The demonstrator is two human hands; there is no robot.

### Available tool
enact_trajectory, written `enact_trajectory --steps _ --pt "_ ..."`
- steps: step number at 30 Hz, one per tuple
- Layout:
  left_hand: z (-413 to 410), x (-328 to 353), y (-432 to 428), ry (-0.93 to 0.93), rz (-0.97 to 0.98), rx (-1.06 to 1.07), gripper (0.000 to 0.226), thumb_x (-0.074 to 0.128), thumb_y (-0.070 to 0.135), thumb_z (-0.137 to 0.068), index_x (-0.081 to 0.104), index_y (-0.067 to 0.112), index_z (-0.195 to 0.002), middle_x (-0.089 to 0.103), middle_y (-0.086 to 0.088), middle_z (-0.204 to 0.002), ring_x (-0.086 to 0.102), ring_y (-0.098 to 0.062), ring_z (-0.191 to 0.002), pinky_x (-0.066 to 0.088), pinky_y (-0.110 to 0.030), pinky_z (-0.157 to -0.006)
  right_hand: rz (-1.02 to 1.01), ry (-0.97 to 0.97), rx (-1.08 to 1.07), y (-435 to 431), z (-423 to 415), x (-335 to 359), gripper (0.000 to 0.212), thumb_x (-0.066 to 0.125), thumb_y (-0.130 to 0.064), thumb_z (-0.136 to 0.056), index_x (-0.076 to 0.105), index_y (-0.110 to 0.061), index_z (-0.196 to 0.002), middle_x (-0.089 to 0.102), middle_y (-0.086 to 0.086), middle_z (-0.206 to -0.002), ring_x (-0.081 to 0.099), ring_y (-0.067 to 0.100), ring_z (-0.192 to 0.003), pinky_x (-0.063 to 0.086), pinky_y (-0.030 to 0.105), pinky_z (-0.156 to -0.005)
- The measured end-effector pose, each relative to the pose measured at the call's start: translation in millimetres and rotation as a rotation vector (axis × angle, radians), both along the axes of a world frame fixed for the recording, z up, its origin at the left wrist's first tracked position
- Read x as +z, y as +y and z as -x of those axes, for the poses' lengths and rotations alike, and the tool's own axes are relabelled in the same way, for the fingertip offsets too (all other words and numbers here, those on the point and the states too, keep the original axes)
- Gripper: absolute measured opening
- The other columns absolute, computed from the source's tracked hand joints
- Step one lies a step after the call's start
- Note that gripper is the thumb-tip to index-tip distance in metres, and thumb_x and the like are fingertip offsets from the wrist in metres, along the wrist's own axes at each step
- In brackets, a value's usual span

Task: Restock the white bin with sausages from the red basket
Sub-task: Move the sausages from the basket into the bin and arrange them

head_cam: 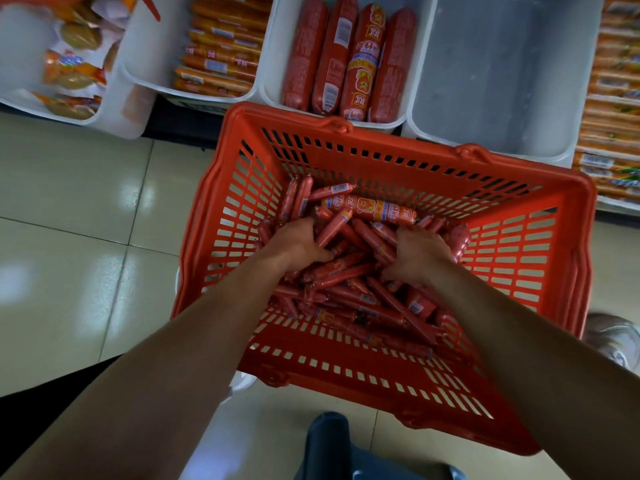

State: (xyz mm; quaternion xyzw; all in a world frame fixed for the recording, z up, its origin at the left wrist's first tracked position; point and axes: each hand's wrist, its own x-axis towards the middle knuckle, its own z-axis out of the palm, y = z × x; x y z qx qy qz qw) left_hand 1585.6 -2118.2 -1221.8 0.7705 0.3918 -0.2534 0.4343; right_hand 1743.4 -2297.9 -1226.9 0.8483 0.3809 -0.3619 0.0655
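Note:
A red slotted basket (pixel 512 268) stands in front of me, holding a heap of several small red-wrapped sausages (pixel 349 292) and one thicker labelled one (pixel 372 209) near its far wall. Both my hands are down in the heap. My left hand (pixel 299 242) curls its fingers around a few sausages. My right hand (pixel 417 252) has its fingers dug in among others. Beyond the basket, an empty white bin (pixel 498 81) sits on the shelf at the upper right.
A white bin (pixel 273 46) left of the empty one holds several large red sausages (pixel 346 53). Further left are a bin of orange sticks (pixel 218 53) and snack packets (pixel 69 64). Orange packs (pixel 613 98) stack at the far right. Tiled floor (pixel 86 220) lies left of the basket.

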Motion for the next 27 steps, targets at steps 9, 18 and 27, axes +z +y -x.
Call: enact_trajectory --steps 9,18,27 --pt "12.1 24.0 -22.0 0.1 0.154 0.151 0.058 0.086 0.037 -0.068 0.059 0.02 -0.116 0.066 0.0 -0.106 0.064 -0.019 -0.096 0.053 -0.035 -0.087 -0.106 0.215 -0.373 -37.2 18.6 -1.4 0.068 0.078 -0.054 -0.058 0.049 -0.024 -0.112 0.062 0.0 -0.101 0.061 0.023 -0.089 0.048 0.034 -0.073" --pt "10.1 49.7 -54.3 0.12 0.128 0.123 0.061 0.085 0.03 -0.068 0.053 0.015 -0.118 0.061 -0.005 -0.111 0.062 -0.024 -0.099 0.053 -0.041 -0.09 -0.267 0.371 -0.583 -48.6 21.8 20.4 0.043 0.085 -0.03 -0.065 0.049 -0.029 -0.09 0.06 -0.011 -0.084 0.061 0.001 -0.065 0.04 0.018 -0.047" --pt "34.6 131.3 -54.2 -0.059 0.048 0.212 0.038 0.079 0.026 -0.058 0.062 0.025 -0.091 0.068 0.002 -0.083 0.064 -0.014 -0.075 0.046 -0.024 -0.06 -0.374 0.392 -0.594 -60.8 15.4 95.3 0.043 0.083 -0.032 -0.052 0.068 -0.017 -0.09 0.072 -0.001 -0.077 0.07 0.015 -0.07 0.054 0.03 -0.067"
